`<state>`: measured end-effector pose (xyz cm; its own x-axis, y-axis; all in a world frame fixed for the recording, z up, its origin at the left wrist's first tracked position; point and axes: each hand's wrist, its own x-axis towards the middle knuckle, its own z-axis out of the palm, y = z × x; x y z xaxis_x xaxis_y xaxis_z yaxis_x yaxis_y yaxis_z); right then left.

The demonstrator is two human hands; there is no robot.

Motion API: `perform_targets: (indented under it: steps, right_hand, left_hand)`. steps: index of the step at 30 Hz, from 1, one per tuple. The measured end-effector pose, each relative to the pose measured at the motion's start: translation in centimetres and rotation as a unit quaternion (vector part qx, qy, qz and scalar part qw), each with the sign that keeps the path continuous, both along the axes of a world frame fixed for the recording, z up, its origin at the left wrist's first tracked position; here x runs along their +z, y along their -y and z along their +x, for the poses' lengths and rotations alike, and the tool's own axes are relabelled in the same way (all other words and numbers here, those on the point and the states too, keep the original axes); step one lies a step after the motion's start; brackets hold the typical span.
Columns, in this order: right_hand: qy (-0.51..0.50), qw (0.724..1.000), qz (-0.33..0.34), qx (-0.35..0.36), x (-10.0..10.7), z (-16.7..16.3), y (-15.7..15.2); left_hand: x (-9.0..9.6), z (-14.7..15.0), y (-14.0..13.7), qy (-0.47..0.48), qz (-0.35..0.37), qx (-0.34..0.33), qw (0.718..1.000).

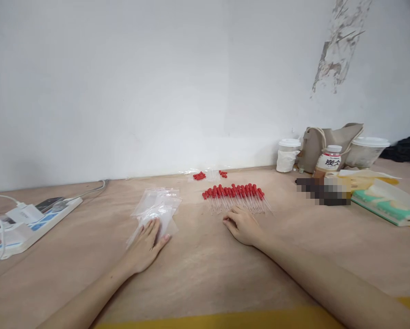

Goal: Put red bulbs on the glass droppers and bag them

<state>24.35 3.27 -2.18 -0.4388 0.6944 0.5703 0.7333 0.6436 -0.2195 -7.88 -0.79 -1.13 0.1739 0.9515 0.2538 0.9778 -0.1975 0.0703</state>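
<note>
My left hand (146, 246) lies flat with fingers stretched over several clear zip bags (160, 201), which overlap in a loose pile on the table. My right hand (244, 227) rests on the table with its fingers curled in, and no object shows in it. Just beyond it, a row of glass droppers with red rubber bulbs (234, 191) lies side by side, bulbs toward the wall. The knuckles are close to the dropper tips; whether they touch, I cannot tell. Farther back, more red-bulbed droppers (199, 176) lie in clear plastic by the wall.
A power strip (40, 230) with cables is at the left. On the right are a paper cup (289, 155), a grey-beige bag (309, 146), a bottle (329, 161), a lidded tub (366, 153) and a green tissue pack (385, 205). A wall (157, 91) closes the table's back.
</note>
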Motion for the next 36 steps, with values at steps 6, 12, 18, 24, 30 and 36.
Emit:
perform_targets:
  steps: [6, 12, 18, 24, 30, 36]
  right_hand:
    - [-0.006, 1.000, 0.005, -0.005, -0.2, 0.2, 0.0]
    - [-0.026, 1.000, -0.001, -0.009, 0.3, 0.0, 0.5]
    - [-0.053, 0.998, -0.028, -0.003, 0.8, 0.0, 1.0]
    - [-0.120, 0.991, 0.005, 0.063, 0.8, -0.5, 1.5]
    - [-0.050, 0.984, -0.049, 0.164, 0.6, -1.4, 2.5]
    - [0.022, 0.978, -0.107, 0.178, 0.5, 0.6, 1.9]
  left_hand:
    - [0.4, 0.8, -0.2, 0.013, -0.013, -0.042, 0.999]
    - [2.3, 4.9, 1.6, 0.123, 0.032, -0.057, 0.990]
    - [3.2, 7.7, 1.4, 0.260, -0.040, -0.100, 0.959]
    - [2.2, 6.0, 1.1, 0.118, -0.133, -0.225, 0.958]
    - [1.0, 11.3, 2.8, 0.206, -0.159, -0.184, 0.948]
    - [0.7, 11.3, 1.4, 0.294, -0.058, -0.168, 0.939]
